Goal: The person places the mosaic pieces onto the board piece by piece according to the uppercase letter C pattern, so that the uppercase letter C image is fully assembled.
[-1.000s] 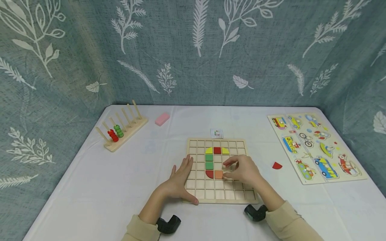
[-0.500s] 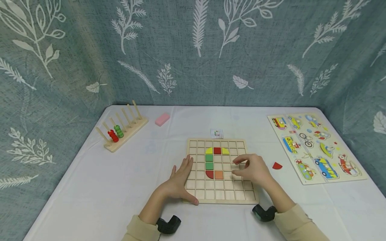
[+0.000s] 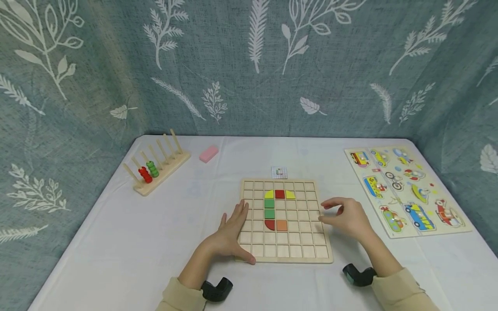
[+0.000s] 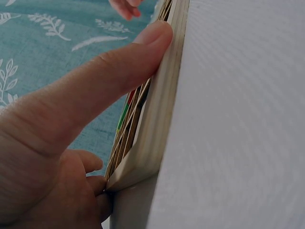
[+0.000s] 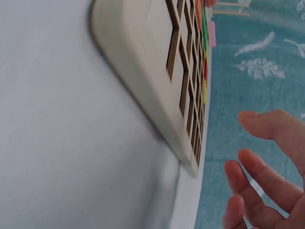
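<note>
A wooden grid board lies in the middle of the table in the head view. In its cells are two yellow rounded pieces, a red square, two green squares, a red quarter-round piece and an orange square. My left hand rests at the board's left front corner with fingers spread, its thumb on the front rim. Just off the board's right edge hovers my right hand, thumb and fingers apart, nothing between them. The loose red quarter-round piece is hidden behind it.
A small pattern card lies behind the board. At the back left stand a peg rack with red and green beads and a pink block. A vehicle picture puzzle lies to the right.
My right hand has moved right, from above the board's cells to beyond its right edge, now covering the loose red piece. My left hand has stayed in place.
</note>
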`<state>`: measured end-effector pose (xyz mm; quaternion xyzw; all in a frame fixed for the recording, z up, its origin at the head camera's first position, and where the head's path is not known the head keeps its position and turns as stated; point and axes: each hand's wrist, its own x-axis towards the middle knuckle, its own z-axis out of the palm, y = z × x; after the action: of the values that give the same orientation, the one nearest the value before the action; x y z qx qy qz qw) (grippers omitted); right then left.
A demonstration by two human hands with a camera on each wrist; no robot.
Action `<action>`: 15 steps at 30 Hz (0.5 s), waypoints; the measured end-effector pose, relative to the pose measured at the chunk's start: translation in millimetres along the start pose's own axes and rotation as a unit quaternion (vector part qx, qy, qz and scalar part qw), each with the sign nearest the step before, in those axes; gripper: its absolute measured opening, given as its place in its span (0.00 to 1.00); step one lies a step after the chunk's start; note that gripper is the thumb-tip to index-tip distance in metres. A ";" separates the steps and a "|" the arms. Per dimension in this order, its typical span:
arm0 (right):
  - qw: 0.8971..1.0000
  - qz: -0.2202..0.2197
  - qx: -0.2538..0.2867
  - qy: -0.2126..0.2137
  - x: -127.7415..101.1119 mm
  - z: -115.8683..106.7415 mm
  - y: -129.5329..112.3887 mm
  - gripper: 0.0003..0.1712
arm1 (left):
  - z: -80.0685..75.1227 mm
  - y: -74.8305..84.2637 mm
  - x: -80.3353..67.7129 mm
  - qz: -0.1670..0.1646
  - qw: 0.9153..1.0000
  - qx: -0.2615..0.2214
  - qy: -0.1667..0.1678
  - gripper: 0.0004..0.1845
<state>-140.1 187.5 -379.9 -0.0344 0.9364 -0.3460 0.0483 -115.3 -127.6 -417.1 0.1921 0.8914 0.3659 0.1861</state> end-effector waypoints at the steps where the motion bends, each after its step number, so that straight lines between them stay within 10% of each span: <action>1: 1.000 0.000 0.000 0.002 -0.2 -1.7 1.7 0.20 | 0.0 0.1 0.2 0.000 1.000 0.000 0.000 0.73; 15: 0.999 0.014 -0.024 0.020 -3.0 -16.4 21.6 0.22 | 0.1 0.8 0.3 -0.002 1.000 0.001 0.002 0.73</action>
<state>-139.6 214.8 -381.3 -0.0155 0.9455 -0.3236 0.0332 -115.4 -126.9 -416.7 0.1901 0.8926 0.3649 0.1844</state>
